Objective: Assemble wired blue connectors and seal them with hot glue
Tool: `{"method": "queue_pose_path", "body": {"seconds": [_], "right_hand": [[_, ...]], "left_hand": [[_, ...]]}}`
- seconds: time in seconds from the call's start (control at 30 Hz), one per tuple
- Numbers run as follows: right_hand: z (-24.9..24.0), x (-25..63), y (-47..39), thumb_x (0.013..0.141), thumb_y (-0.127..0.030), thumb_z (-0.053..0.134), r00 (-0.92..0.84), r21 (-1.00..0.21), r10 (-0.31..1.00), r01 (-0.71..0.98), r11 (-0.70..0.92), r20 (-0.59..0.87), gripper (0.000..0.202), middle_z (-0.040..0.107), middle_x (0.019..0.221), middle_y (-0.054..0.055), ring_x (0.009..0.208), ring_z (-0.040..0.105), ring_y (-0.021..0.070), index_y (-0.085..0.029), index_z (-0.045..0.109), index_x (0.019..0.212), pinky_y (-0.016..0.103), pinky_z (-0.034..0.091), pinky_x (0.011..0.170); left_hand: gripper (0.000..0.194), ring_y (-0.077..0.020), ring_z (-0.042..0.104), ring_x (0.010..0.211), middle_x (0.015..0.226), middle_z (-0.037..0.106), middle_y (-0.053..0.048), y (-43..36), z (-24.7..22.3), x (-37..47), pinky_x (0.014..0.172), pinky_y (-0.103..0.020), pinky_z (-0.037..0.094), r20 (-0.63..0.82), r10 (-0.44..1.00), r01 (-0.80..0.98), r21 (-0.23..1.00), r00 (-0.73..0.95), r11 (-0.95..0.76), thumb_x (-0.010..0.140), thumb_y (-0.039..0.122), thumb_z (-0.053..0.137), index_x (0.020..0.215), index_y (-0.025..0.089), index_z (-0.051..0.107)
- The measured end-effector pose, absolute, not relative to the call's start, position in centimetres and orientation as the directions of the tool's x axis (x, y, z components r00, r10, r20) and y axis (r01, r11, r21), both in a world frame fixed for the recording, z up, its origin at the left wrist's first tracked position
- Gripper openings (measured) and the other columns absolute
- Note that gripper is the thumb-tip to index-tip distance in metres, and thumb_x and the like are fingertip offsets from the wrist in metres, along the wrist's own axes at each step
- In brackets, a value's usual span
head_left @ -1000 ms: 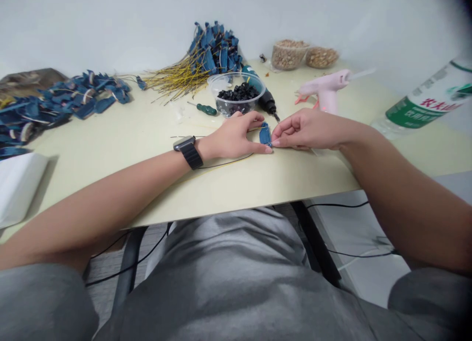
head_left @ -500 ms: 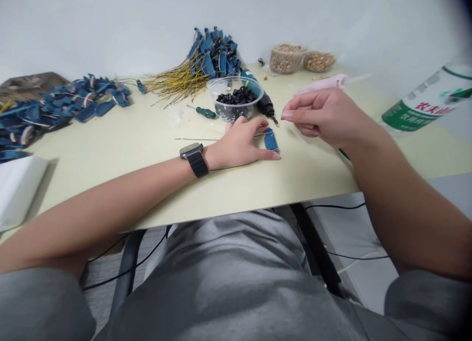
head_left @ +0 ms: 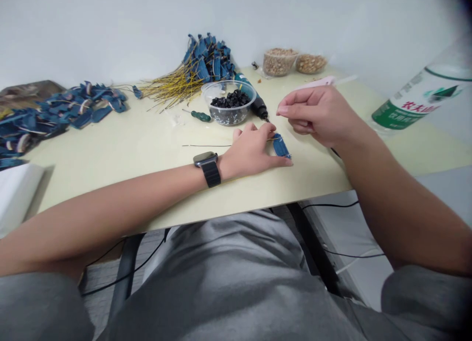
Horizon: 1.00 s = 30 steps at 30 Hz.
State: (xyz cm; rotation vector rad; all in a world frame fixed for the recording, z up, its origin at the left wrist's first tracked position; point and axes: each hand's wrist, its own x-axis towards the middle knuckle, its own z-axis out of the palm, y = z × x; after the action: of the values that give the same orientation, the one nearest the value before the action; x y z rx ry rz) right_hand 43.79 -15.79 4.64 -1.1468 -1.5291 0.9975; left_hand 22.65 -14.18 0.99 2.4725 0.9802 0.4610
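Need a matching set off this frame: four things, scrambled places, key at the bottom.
1. smartwatch
2. small blue piece
3. green-handled screwdriver
4. black chunks

A. inside the clear plastic bowl
B. between thumb and forefinger of the left hand
C. strapped on the wrist
D. lying on the table, beside the bowl

Pairs: 1-C, 2-B, 3-D, 4-A

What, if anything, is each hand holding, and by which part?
The left hand appears to hold the small flat blue oblong piece by its two opposite ends. Whether the right hand pinches anything cannot be told.
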Motion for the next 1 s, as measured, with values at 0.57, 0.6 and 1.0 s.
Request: {"method": "queue_pose_path", "body": {"seconds": [0.57, 0.6, 1.0], "right_hand": [[4.4, 43.4, -15.6, 0.087, -0.044, 0.102, -0.109, -0.941, 0.967, 0.227, 0.252, 0.232, 0.034, 0.043, 0.058, -0.005, 0.055, 0.030, 0.0120, -0.025, 0.074, 0.083, 0.034, 0.019, 0.055], [4.4, 43.4, -15.7, 0.087, -0.044, 0.102, -0.101, -0.940, 0.966, 0.227, 0.254, 0.237, 0.034, 0.043, 0.058, -0.005, 0.055, 0.030, 0.0120, -0.025, 0.074, 0.083, 0.035, 0.019, 0.055], [4.5, 43.2, -16.2, 0.090, -0.033, 0.099, -0.052, -0.947, 0.965, 0.184, 0.263, 0.258, 0.026, 0.044, 0.059, -0.007, 0.059, 0.029, 0.0118, -0.025, 0.074, 0.088, 0.037, 0.019, 0.061]], "left_hand": [[0.069, -0.0455, 0.059, 0.144, 0.142, 0.085, -0.014, -15.3, 1.1, 25.3, 0.111, -0.054, 0.041, 0.194, 0.697, 0.555, 0.476, 0.690, -0.682, 0.100, 0.065, 0.087, 0.146, 0.017, 0.065], [0.068, -0.0452, 0.059, 0.143, 0.140, 0.085, -0.014, -15.3, 1.1, 25.4, 0.110, -0.053, 0.040, 0.199, 0.699, 0.559, 0.469, 0.687, -0.683, 0.100, 0.066, 0.088, 0.143, 0.018, 0.065], [0.068, -0.0441, 0.061, 0.140, 0.129, 0.086, -0.015, -15.3, 1.1, 26.3, 0.110, -0.050, 0.039, 0.229, 0.703, 0.592, 0.404, 0.673, -0.698, 0.101, 0.067, 0.088, 0.140, 0.017, 0.064]]}}
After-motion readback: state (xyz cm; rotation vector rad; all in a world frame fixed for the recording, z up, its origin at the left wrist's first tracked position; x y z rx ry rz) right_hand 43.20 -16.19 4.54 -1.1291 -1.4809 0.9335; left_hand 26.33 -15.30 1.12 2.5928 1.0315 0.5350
